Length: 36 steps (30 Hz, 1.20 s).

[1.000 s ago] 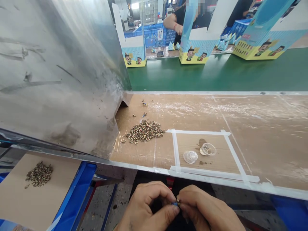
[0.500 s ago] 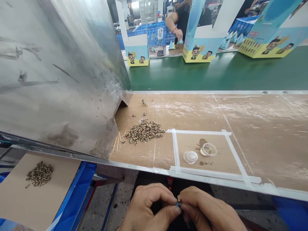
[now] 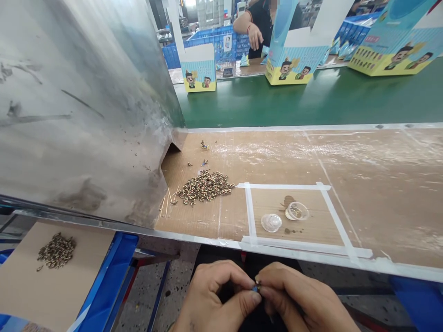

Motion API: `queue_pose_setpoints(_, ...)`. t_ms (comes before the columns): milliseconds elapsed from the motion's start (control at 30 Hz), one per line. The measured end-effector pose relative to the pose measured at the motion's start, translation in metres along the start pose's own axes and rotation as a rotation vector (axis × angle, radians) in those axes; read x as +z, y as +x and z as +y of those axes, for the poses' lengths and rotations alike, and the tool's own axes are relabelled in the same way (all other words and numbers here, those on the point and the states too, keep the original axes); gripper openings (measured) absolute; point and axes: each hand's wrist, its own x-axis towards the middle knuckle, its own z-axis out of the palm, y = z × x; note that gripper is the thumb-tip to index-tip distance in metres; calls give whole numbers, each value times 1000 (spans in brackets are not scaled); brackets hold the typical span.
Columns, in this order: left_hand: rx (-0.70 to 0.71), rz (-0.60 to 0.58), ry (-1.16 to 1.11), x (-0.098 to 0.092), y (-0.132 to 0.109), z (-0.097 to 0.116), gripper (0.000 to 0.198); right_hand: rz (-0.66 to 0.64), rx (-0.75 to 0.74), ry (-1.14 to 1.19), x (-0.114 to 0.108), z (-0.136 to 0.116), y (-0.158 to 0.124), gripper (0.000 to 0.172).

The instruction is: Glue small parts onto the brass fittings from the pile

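My left hand [image 3: 214,299] and my right hand [image 3: 304,302] meet below the near edge of the workbench [image 3: 363,184], both pinched on one tiny blue and brass part [image 3: 255,287] held between the fingertips. On the cardboard bench top lies a pile of small brass parts [image 3: 205,186]. Inside a taped rectangle [image 3: 294,212] sit two clear round plastic caps [image 3: 271,222], the second one [image 3: 297,210] just to the right.
A big dull metal chute [image 3: 76,106] fills the left. A second heap of brass parts [image 3: 57,250] rests on a cardboard sheet [image 3: 51,286] at lower left. Beyond the bench runs a green conveyor [image 3: 311,101] with printed cartons [image 3: 199,69]; another person's hand [image 3: 255,36] works at the far side.
The view has tilted slightly, so bench and conveyor sit a little higher. My hands stay together on the small part. The far person's hand has shifted.
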Motion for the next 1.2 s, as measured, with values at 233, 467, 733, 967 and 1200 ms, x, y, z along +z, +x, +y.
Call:
queue_pose_setpoints(233, -185, -12, -118, 2, -1, -4, 14, 2, 19, 72, -1, -1, 2, 20)
queue_pose_setpoints(467, -216, -33, -169, 1, 1, 6, 9, 20, 6, 86, 4, 5, 4, 24)
queue_pose_setpoints(733, -199, -3, -48, -2, -1, 2, 10, 17, 23, 74, 4, 4, 2, 21)
queue_pose_setpoints(967, -227, -21, -66, 0, 1, 0, 7, 23, 24, 83, 5, 5, 2, 19)
queue_pose_setpoints(1200, -150, 0, -14, 0, 1, 2, 5, 42, 31, 101, 3, 3, 3, 19)
